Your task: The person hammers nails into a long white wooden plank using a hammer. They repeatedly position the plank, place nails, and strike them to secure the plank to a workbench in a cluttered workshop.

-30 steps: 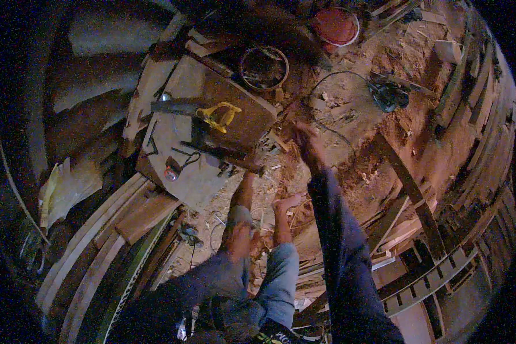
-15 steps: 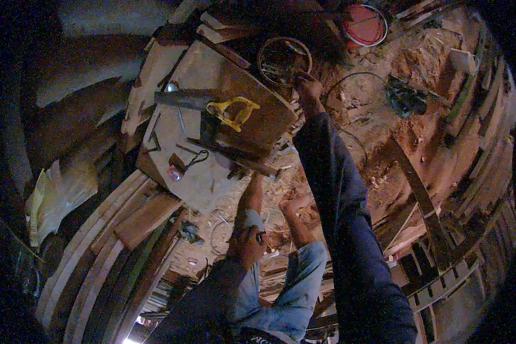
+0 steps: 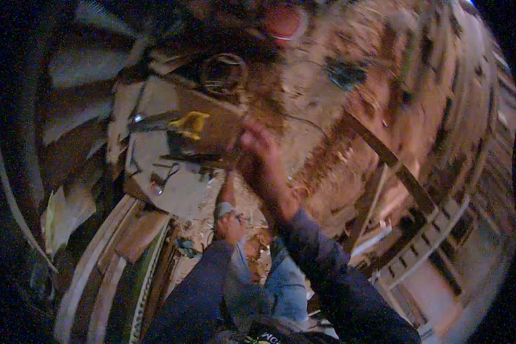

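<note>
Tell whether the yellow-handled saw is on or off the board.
On: the saw lies across the board, right hand and left hand both apart from it.

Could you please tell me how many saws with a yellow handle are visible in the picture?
1. The saw lies on the worktable, to the left of the right hand, its blade pointing left. Others may be hidden in dark or blurred parts.
</note>
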`<state>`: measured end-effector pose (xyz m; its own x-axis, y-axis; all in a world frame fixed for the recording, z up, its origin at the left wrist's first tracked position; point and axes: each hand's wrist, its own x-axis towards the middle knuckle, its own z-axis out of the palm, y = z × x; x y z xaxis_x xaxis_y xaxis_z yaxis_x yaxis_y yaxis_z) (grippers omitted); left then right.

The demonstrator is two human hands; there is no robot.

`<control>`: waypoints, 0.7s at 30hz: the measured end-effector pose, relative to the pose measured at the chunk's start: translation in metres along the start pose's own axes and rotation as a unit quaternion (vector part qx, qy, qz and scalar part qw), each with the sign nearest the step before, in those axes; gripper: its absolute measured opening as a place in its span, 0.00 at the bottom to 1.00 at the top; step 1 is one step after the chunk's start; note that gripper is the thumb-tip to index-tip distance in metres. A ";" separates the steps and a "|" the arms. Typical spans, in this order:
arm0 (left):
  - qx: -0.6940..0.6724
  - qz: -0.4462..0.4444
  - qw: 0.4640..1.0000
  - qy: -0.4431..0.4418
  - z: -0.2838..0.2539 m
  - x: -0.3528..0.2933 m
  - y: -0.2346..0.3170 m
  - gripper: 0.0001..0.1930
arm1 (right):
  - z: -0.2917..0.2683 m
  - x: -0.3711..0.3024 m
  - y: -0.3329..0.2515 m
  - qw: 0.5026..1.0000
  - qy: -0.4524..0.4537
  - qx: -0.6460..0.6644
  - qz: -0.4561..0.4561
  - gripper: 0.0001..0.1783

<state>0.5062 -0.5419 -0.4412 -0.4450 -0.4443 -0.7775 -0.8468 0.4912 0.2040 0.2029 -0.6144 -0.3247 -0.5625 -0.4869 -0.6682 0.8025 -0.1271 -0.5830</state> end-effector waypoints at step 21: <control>0.378 0.177 0.909 0.001 -0.097 0.008 -0.057 0.26 | -0.053 -0.560 -0.237 0.616 -0.312 0.478 -0.543 0.15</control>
<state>0.5228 -0.6458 -0.4017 -0.6512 -0.1590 -0.7420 -0.2086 0.9776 -0.0265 0.3178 -0.2654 0.1629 -0.9244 0.1339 0.3572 -0.0604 -0.9759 0.2095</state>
